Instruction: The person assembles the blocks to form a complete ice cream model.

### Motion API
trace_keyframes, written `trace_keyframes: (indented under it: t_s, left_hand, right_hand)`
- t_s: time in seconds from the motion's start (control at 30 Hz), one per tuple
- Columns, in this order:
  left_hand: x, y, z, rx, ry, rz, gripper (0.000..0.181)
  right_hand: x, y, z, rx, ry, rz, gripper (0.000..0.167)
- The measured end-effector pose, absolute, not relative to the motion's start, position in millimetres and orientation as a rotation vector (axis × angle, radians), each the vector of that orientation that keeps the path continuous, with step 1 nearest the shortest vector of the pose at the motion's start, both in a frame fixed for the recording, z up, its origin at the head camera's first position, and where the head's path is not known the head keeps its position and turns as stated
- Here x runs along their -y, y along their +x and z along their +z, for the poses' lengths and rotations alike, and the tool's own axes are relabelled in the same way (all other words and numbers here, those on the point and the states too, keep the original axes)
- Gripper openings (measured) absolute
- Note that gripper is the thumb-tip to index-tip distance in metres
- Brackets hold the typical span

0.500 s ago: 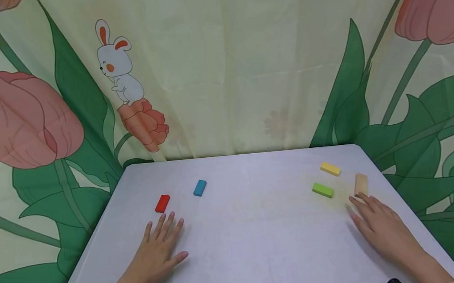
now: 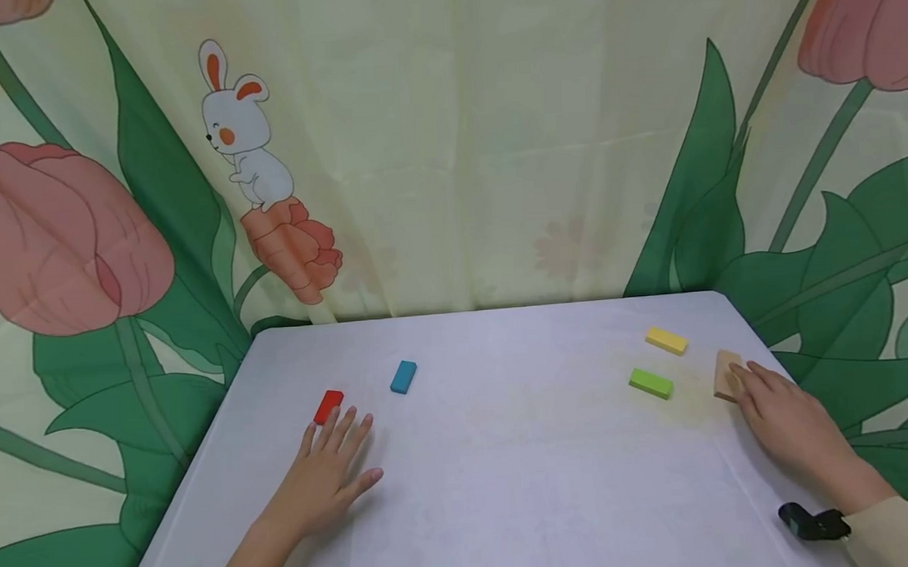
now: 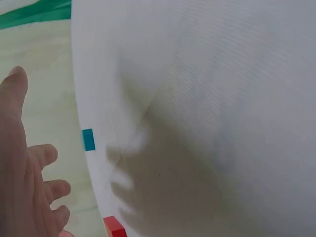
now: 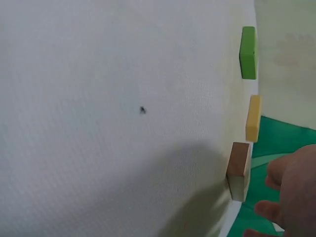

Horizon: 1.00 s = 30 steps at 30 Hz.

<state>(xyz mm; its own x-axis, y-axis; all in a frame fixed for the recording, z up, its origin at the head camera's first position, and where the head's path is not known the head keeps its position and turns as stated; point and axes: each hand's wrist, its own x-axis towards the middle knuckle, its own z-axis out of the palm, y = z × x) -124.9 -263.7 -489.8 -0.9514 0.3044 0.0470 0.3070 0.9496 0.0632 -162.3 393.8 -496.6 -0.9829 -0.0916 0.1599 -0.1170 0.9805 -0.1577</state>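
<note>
My left hand (image 2: 325, 476), fingers spread and holding nothing, hovers over the table just short of a red block (image 2: 327, 407); a fingertip overlaps the block's near end in the head view. A blue block (image 2: 403, 377) lies farther back to the right. At the table's right side, my right hand (image 2: 793, 426) reaches to a plain wooden block (image 2: 726, 376), fingertips over its right edge in the head view. In the right wrist view, a gap shows between the fingers (image 4: 270, 210) and the wooden block (image 4: 239, 170). Left of it lie a green block (image 2: 651, 383) and a yellow block (image 2: 666, 340).
A white cloth covers the table (image 2: 498, 474). Behind it hangs a curtain (image 2: 457, 150) printed with tulips and a rabbit. A black wrist device (image 2: 814, 523) sits at the right sleeve (image 2: 894, 531).
My right hand has moved forward and to the right, up beside the wooden block. The left hand has gone slightly forward toward the red block. The whole head view has shifted a little.
</note>
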Motion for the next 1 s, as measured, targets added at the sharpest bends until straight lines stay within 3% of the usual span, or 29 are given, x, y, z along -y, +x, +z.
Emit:
trace_keyframes:
  t_s: [0.3,1.0]
  left_hand:
    - [250,-145,-492,3.091,-0.562,-0.179,0.084]
    - [227,-168,-495,3.139,-0.561,-0.28,0.085]
  right_hand:
    - [-400,-177,-500,3.17,0.111,0.323,0.064]
    - [-384,-165,-508,3.01,0.121,0.288,0.049]
